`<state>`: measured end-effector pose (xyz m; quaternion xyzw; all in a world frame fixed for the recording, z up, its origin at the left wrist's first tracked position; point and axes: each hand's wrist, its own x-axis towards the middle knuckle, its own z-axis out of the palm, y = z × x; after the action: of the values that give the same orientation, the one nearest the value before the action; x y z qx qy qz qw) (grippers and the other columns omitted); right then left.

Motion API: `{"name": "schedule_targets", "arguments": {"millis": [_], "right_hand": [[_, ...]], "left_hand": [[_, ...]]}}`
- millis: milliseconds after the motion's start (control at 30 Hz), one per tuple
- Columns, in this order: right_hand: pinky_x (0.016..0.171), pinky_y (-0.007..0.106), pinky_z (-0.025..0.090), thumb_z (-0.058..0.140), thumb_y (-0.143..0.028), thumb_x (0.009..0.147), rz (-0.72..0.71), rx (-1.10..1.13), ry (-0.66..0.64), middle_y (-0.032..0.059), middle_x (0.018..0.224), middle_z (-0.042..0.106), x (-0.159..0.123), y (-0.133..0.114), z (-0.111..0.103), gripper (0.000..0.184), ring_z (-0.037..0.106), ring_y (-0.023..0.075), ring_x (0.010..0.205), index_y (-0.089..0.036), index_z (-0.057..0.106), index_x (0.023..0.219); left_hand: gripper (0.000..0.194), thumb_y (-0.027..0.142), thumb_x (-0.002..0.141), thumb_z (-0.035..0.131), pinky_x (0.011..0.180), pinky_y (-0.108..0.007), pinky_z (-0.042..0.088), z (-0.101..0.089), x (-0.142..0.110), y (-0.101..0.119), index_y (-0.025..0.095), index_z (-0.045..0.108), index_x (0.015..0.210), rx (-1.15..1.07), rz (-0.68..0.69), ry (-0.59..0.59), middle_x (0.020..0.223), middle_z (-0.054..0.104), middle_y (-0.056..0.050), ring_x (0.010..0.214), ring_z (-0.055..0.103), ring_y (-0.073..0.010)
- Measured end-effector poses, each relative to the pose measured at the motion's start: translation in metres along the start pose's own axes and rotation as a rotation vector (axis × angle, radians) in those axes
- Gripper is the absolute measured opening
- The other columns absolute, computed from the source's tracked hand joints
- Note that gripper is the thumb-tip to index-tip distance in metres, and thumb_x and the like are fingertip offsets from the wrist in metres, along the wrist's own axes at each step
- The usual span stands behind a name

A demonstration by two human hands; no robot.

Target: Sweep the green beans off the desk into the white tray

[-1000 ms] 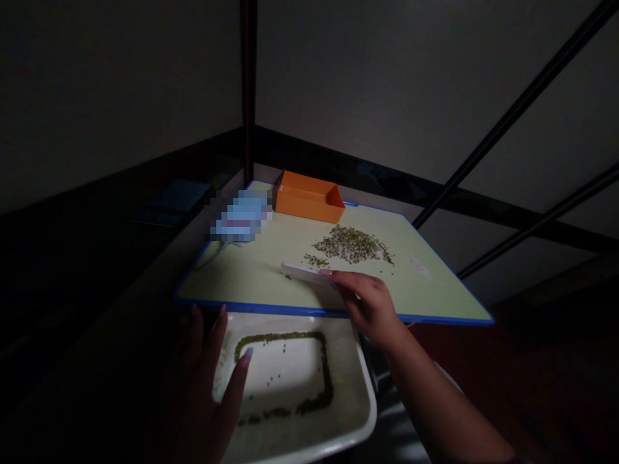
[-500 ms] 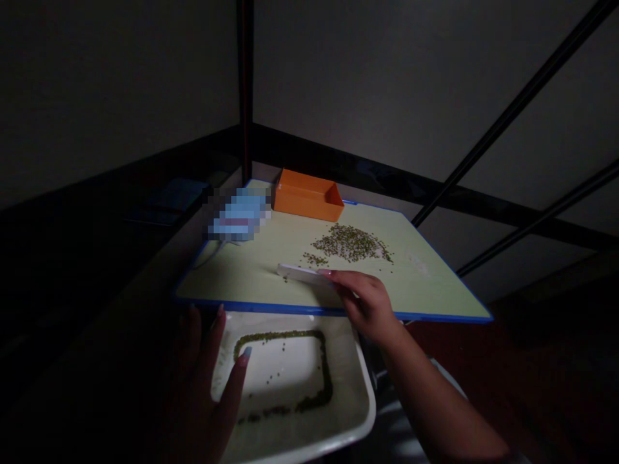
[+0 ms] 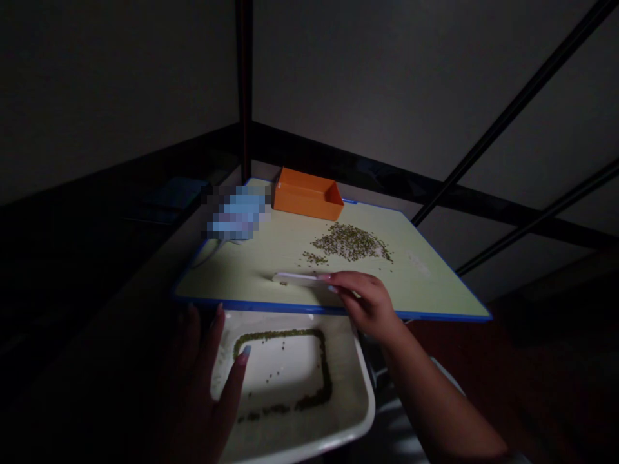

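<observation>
My right hand (image 3: 367,303) pinches one end of a flat white strip (image 3: 296,279), held on edge over the pale board (image 3: 232,277) near its blue front rim. A few small green grains (image 3: 283,283) lie along the strip's near side. Farther back is a loose pile of the same grains (image 3: 351,242). My left hand (image 3: 207,380) rests at the left side of a white basin (image 3: 365,393), fingers spread, thumb over the inside. More green grains (image 3: 325,374) line the edges of the basin's floor. The basin sits just under the board's front edge.
An orange open box (image 3: 307,201) stands at the back of the board. Left of it lies a blurred light-blue packet (image 3: 236,216), with a thin cord-like line nearby. Walls and dark frame bars rise behind. The surroundings are dim, with a reddish floor at the right.
The white strip has moved a little toward the board's front edge, with a few grains now against its near side. My left hand stays in place at the basin.
</observation>
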<state>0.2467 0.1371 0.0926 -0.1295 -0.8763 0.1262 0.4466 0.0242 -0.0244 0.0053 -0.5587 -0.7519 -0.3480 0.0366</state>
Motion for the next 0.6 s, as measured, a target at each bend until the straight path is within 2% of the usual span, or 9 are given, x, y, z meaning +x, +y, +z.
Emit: {"name": "schedule_targets", "arguments": {"millis": [133, 300, 600], "right_hand": [[0.083, 0.031, 0.064, 0.052, -0.004, 0.091, -0.015, 0.052, -0.017, 0.0021, 0.11, 0.078, 0.0008, 0.0004, -0.0009, 0.042, 0.075, 0.0144, 0.097, -0.029, 0.065, 0.123], [0.082, 0.03, 0.064, 0.055, -0.005, 0.091, -0.003, 0.08, -0.015, 0.0021, 0.107, 0.079, 0.0012, -0.0025, -0.0013, 0.038, 0.076, 0.0142, 0.096, -0.027, 0.067, 0.118], [0.083, 0.029, 0.063, 0.057, -0.007, 0.091, 0.057, 0.111, -0.014, 0.0012, 0.107, 0.079, -0.0066, -0.007, -0.0035, 0.036, 0.076, 0.0151, 0.097, -0.029, 0.068, 0.117]], "left_hand": [[0.065, 0.048, 0.091, 0.036, 0.121, -0.063, 0.029, 0.0011, 0.0003, -0.0014, 0.037, 0.017, 0.152, 0.002, 0.003, 0.004, 0.167, 0.016, -0.007, 0.152, 0.023, -0.0334], [0.068, 0.048, 0.09, 0.041, 0.122, -0.062, 0.027, -0.0003, 0.0005, -0.0018, 0.039, 0.015, 0.152, 0.0, 0.012, -0.008, 0.168, 0.01, -0.004, 0.153, 0.019, -0.032], [0.064, 0.042, 0.093, 0.037, 0.123, -0.06, 0.028, -0.002, -0.0006, -0.0018, 0.032, 0.019, 0.153, -0.021, 0.037, 0.037, 0.165, 0.021, -0.01, 0.152, 0.023, -0.0291]]}}
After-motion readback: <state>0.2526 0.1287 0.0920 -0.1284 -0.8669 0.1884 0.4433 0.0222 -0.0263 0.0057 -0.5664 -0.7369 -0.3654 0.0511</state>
